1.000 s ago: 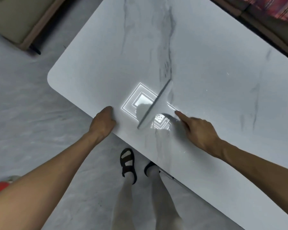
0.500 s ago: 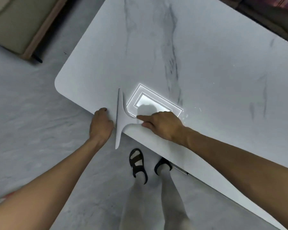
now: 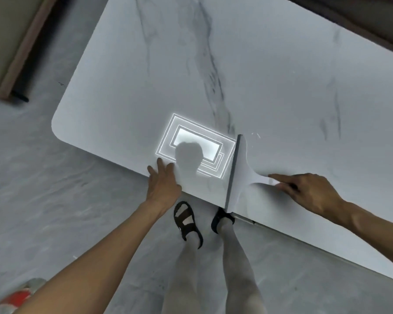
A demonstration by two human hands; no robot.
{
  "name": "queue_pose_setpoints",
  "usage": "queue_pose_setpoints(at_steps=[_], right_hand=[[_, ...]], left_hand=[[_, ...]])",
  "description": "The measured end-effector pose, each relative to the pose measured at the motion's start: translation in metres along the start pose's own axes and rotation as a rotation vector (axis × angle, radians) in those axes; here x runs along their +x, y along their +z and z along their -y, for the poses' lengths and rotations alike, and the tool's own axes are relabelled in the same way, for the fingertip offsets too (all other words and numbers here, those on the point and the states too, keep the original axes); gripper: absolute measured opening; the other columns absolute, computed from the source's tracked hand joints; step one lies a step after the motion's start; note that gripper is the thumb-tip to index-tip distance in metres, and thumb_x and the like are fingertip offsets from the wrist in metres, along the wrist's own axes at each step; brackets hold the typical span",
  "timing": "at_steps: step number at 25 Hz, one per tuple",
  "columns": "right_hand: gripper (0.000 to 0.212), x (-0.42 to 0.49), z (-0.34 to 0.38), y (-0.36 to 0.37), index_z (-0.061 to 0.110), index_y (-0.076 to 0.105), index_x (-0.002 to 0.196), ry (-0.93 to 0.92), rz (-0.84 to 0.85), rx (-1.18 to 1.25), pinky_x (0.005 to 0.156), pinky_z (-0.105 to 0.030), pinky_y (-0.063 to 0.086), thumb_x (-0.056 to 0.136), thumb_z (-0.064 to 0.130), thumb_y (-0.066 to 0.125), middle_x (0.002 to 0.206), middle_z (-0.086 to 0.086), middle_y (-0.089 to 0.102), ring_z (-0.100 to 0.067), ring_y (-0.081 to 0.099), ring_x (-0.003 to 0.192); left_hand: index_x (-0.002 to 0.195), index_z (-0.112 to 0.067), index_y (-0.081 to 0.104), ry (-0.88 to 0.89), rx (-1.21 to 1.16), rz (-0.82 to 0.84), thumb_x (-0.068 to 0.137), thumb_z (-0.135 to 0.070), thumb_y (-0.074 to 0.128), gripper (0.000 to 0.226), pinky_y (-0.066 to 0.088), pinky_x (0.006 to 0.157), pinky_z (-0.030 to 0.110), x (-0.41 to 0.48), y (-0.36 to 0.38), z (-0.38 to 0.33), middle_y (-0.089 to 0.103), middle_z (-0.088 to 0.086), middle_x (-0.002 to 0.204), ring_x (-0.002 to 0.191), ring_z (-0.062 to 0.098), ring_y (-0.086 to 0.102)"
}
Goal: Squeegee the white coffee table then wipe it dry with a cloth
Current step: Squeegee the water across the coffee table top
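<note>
A white squeegee (image 3: 241, 175) lies blade-down across the near edge of the marble-patterned white bench (image 3: 270, 71), its dark rubber strip overhanging the rim, likely to carry water off the side. The right hand (image 3: 309, 189) pinches the handle's end, index finger laid along it for pressure. The left hand (image 3: 162, 183) rests flat and open on the edge, apparently bracing. No cloth is visible; a ceiling light's reflection (image 3: 195, 143) glares between the hands

Coffee table (image 3: 281, 75) cut off right.
</note>
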State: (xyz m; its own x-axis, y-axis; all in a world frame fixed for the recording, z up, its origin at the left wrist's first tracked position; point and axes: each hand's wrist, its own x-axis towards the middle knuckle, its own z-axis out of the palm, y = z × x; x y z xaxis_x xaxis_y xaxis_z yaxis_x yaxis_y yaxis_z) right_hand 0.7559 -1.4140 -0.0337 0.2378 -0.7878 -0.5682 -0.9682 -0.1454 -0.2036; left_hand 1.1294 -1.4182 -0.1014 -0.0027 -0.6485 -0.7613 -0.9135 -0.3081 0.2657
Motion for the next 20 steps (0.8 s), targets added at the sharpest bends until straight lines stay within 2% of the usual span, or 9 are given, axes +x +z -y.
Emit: queue_pose_setpoints(at_steps=[2,5,7,10,12,15,17,20], right_hand=[[0.042,-0.023,-0.02,-0.001,0.065,0.038,0.131,0.045,-0.035,-0.011,0.063,-0.031,0.044,0.092,0.064,0.021,0.091,0.015,0.071,-0.02,0.066,0.085],[0.041,-0.024,-0.006,0.012,0.055,0.043,0.134,-0.058,-0.03,0.038,0.064,-0.027,0.038,0.096,0.053,0.028,0.09,0.013,0.067,-0.02,0.064,0.085],[0.039,-0.005,0.029,0.03,0.05,0.043,0.137,-0.187,0.03,0.051,0.068,-0.027,0.039,0.1,0.045,0.033,0.095,0.009,0.066,-0.02,0.063,0.09],[0.039,0.013,0.065,0.058,0.046,0.042,0.139,-0.308,0.054,0.015,0.065,-0.031,0.04,0.101,0.041,0.035,0.098,0.001,0.065,-0.023,0.062,0.089],[0.039,0.008,0.054,0.067,0.049,0.04,0.139,-0.276,0.058,0.019,0.064,-0.03,0.037,0.102,0.042,0.033,0.098,0.001,0.065,-0.023,0.061,0.091],[0.038,-0.017,-0.001,0.066,0.052,0.041,0.137,-0.148,0.089,0.09,0.067,-0.029,0.035,0.101,0.041,0.035,0.101,0.003,0.066,-0.022,0.061,0.097],[0.037,-0.043,-0.047,0.061,0.052,0.043,0.136,-0.063,0.107,0.104,0.068,-0.028,0.032,0.101,0.04,0.036,0.103,0.004,0.067,-0.021,0.061,0.099],[0.036,-0.077,-0.117,0.046,0.05,0.049,0.133,0.067,0.079,0.1,0.072,-0.027,0.033,0.1,0.04,0.039,0.119,0.008,0.067,-0.021,0.061,0.107]], left_hand=[[0.143,-0.012,0.03,-0.021,0.019,-0.041,0.088,-0.01,0.049,0.059,0.028,0.114,0.05,-0.002,0.005,-0.007,0.007,0.014,0.158,0.141,0.046,0.013],[0.127,-0.007,0.044,0.006,-0.035,-0.226,0.082,-0.003,0.051,0.046,0.037,0.107,0.045,-0.008,0.012,-0.017,0.029,0.014,0.143,0.122,0.035,0.038],[0.127,-0.006,0.044,0.062,-0.062,-0.275,0.081,0.0,0.053,0.047,0.038,0.105,0.042,-0.015,0.018,-0.024,0.033,0.013,0.138,0.119,0.031,0.041],[0.134,-0.005,0.039,0.12,-0.08,-0.249,0.082,0.0,0.053,0.054,0.038,0.106,0.043,-0.025,0.033,-0.042,0.037,0.012,0.136,0.123,0.031,0.041],[0.138,-0.004,0.034,0.123,-0.048,-0.222,0.084,-0.004,0.053,0.058,0.032,0.112,0.043,-0.03,0.046,-0.056,0.032,0.014,0.144,0.133,0.032,0.035],[0.144,-0.001,0.025,0.122,0.081,-0.181,0.087,-0.003,0.049,0.062,0.024,0.117,0.041,-0.037,0.068,-0.085,0.02,0.018,0.155,0.142,0.035,0.024],[0.14,0.002,0.03,0.143,0.14,-0.159,0.085,-0.002,0.047,0.058,0.03,0.113,0.041,-0.04,0.085,-0.111,0.027,0.023,0.15,0.137,0.038,0.031],[0.133,0.002,0.039,0.156,0.171,-0.1,0.08,-0.001,0.047,0.053,0.037,0.106,0.045,-0.042,0.104,-0.15,0.034,0.026,0.142,0.126,0.042,0.038]])
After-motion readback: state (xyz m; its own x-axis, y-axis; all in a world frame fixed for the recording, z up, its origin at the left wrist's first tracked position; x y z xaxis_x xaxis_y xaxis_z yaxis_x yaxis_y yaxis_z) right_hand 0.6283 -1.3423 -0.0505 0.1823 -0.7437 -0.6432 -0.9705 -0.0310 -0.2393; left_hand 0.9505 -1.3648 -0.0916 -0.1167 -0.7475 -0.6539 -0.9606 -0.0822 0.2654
